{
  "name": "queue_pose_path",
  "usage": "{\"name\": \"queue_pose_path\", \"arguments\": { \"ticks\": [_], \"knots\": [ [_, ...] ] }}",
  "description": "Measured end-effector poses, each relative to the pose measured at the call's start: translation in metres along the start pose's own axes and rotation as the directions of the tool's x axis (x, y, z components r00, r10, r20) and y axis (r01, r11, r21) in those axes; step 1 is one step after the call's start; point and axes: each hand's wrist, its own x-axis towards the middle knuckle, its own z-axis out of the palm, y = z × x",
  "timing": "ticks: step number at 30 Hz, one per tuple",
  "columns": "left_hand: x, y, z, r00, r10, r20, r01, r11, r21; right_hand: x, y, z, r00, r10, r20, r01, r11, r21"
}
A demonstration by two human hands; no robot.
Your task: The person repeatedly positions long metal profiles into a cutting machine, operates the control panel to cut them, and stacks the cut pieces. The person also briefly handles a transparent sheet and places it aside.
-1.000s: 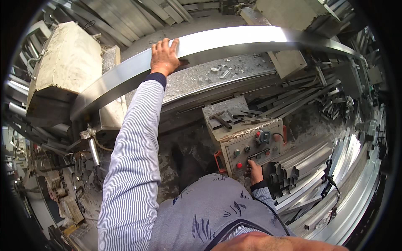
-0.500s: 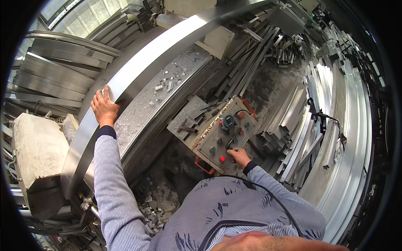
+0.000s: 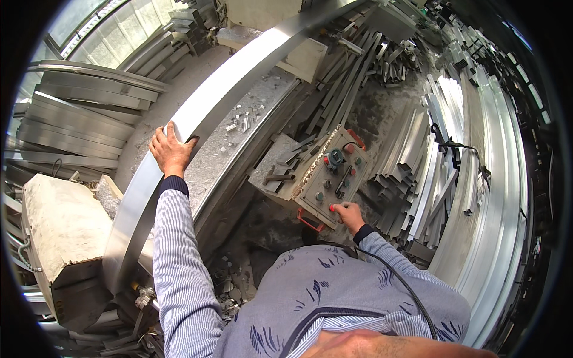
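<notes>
My left hand (image 3: 172, 154) rests across a long, wide silver metal profile (image 3: 209, 98). Its fingers lie over the top face and the thumb hooks over the right edge. Under the profile is a machine bed (image 3: 248, 113) littered with small metal offcuts. To the right, my right hand (image 3: 350, 217) is closed with the fingers curled, a fingertip against the red button (image 3: 332, 207) at the near end of a control panel (image 3: 327, 186). Farther up that panel are dark knobs, a black switch handle (image 3: 344, 182) and another red button (image 3: 349, 147).
A cream machine housing (image 3: 65, 224) stands at the left around the profile's near end. Stacked profiles (image 3: 77, 125) lie at far left. More long silver profiles (image 3: 501, 179) fill the right side. Metal scraps (image 3: 233, 292) cover the floor near me. A black cable (image 3: 406, 292) crosses my body.
My right hand has moved from the black switch handle to the red button at the panel's near end. My left hand stays on the profile, while the whole view has shifted slightly.
</notes>
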Motion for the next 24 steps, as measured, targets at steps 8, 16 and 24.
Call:
{"name": "queue_pose_path", "arguments": {
  "ticks": [8,16,24],
  "knots": [
    [0.007,-0.042,0.0,0.992,0.108,0.067,-0.07,0.905,-0.419,-0.059,-0.039,0.094,0.987,-0.14,0.083,0.15,0.98,-0.129],
    [-0.05,-0.144,-0.035,0.983,0.058,0.176,0.014,0.925,-0.379,-0.024,-0.089,0.106,0.943,-0.325,0.064,0.328,0.89,-0.316],
    [-0.089,-0.188,-0.062,0.916,-0.103,0.388,0.089,0.995,0.054,0.118,-0.19,0.21,0.913,-0.214,0.348,0.149,0.968,0.203]
  ]
}}
